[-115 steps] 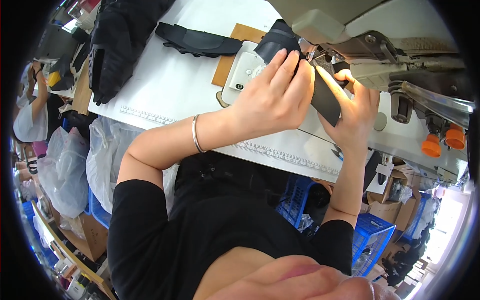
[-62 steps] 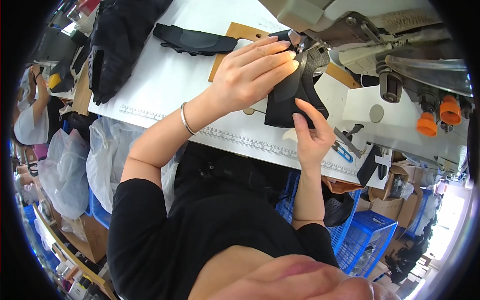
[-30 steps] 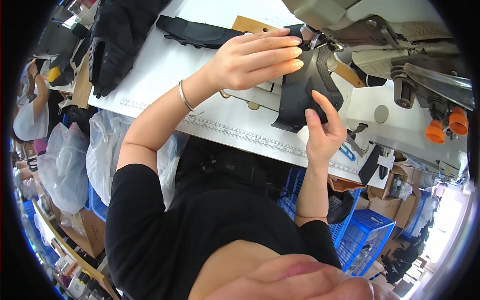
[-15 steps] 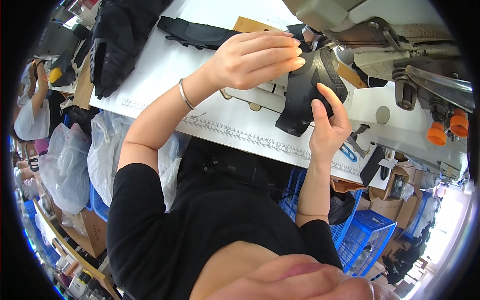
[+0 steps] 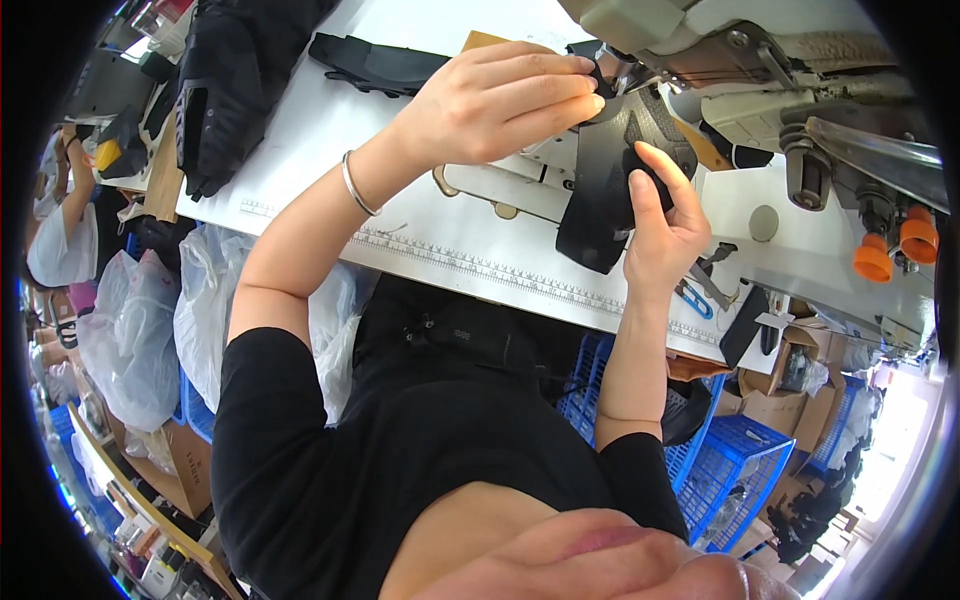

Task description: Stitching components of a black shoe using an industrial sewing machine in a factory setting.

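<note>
A black fabric piece (image 5: 598, 215) with a textured, mesh-like section lies under the head of a sewing machine (image 5: 690, 40). My left hand (image 5: 500, 105) reaches over from the left, its fingers pressed together and their tips gripping the piece's far edge beside the needle area. On the near right side, my right hand (image 5: 665, 225) holds the same piece between thumb and fingers; its lower fingers are partly tucked behind the fabric. The stitching point is mostly hidden by the machine and the fingertips.
A long black padded strip (image 5: 375, 65) lies behind my left wrist on the white table (image 5: 330, 190). Black bags (image 5: 235, 90) are piled at left. Blue thread snips (image 5: 694, 300) rest near the front edge. Plastic bags (image 5: 130, 330) and blue crates (image 5: 735, 460) stand below; another person sits far left.
My left hand has shifted slightly left and away from me. My right hand has moved a little right, and the black fabric has shifted slightly with them.
</note>
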The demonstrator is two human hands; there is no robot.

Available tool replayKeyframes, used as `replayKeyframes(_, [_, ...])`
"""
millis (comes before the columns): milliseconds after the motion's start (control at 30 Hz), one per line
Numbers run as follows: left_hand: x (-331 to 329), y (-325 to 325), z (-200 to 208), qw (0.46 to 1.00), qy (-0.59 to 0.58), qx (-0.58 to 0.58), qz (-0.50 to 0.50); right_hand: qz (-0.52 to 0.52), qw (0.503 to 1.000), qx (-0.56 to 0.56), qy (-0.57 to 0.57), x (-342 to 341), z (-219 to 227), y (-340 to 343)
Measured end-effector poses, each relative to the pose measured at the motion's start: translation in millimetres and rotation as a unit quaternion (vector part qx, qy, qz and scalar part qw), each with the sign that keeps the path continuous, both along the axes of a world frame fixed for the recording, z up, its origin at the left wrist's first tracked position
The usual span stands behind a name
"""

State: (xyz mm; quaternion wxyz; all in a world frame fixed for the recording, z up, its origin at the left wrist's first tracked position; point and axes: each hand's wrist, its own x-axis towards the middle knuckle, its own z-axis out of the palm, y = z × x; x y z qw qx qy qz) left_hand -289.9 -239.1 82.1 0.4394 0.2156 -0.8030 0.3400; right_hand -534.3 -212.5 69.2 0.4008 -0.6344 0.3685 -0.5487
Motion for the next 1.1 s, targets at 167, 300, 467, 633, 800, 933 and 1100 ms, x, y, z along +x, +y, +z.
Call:
replayKeyframes(167, [1.0, 1.1, 7.7, 0.997, 0.005, 0.070, -0.011, 0.000, 1.000, -0.018, 0.002, 1.4, 4.1, -6.9])
replayKeyframes(300, [-1.4, -1.9, 11.0, 0.997, 0.012, 0.081, -0.008, -0.001, 0.998, -0.057, 0.016, -0.9, 6.9, -17.7])
replayKeyframes(467, [-4.0, 1.5, 12.8, 0.997, -0.003, 0.070, 0.036, 0.005, 0.998, -0.052, 0.039, -6.7, 7.9, -22.0])
replayKeyframes(633, [-7.1, 4.9, 11.1, 0.996, 0.006, 0.074, 0.043, -0.156, 0.914, -0.281, 0.250, -7.4, -3.8, -2.5])
replayKeyframes(800, [-6.0, 6.3, 9.2, 0.998, 0.015, 0.055, 0.037, -0.125, 0.867, -0.322, 0.358, 8.8, 4.8, 7.3])
replayKeyframes(933, [-18.5, 16.5, 11.9, 0.994, -0.017, 0.018, 0.107, -0.134, 0.865, -0.356, 0.327, 3.9, 1.2, -6.7])
replayKeyframes(1100, [-19.8, 12.8, 7.3, 0.995, 0.016, 0.000, 0.101, -0.143, 0.850, -0.392, 0.320, 1.0, 3.3, -15.3])
